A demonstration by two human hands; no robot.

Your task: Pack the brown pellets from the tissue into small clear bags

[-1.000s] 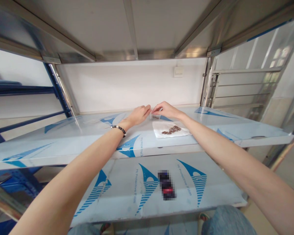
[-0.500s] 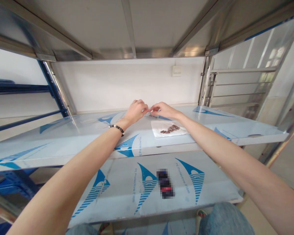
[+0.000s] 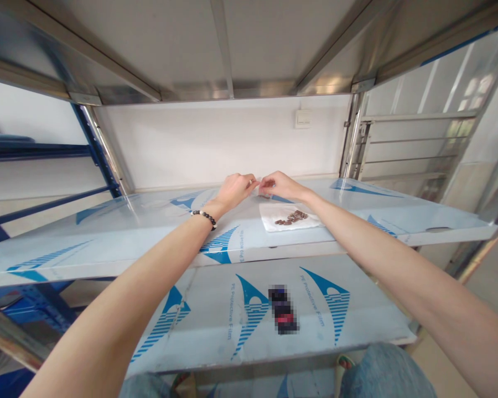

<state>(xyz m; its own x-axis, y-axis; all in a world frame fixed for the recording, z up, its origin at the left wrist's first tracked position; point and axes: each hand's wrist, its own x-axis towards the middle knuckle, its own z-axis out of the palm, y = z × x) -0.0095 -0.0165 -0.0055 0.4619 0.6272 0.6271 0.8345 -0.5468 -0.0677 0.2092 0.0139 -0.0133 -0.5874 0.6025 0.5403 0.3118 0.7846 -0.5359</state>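
Over the back of the upper metal shelf, my left hand (image 3: 237,188) is closed in a pinch, its fingertips close to the right hand's. A bead bracelet (image 3: 205,218) circles the left wrist. My right hand (image 3: 277,186) is also closed, with thumb and fingers together. Between the fingertips shows a small, pale, see-through thing (image 3: 257,191), too small and blurred to name. In front of the right hand lies a white sheet (image 3: 270,223), paper or cloth, bearing a pile of small brown pieces (image 3: 291,217).
Printed protective film covers the upper shelf (image 3: 157,221) and the lower shelf (image 3: 216,309). A blurred-out dark item (image 3: 283,309) lies on the lower one. Overhead hangs a metal panel (image 3: 182,50). Behind stands a white wall (image 3: 216,138) with a switch (image 3: 302,119); metal posts (image 3: 352,138) flank it.
The view has shifted slightly. My left fingers have changed their pose a little near the right hand, which stays closed. The sheet and brown pieces stay in place.
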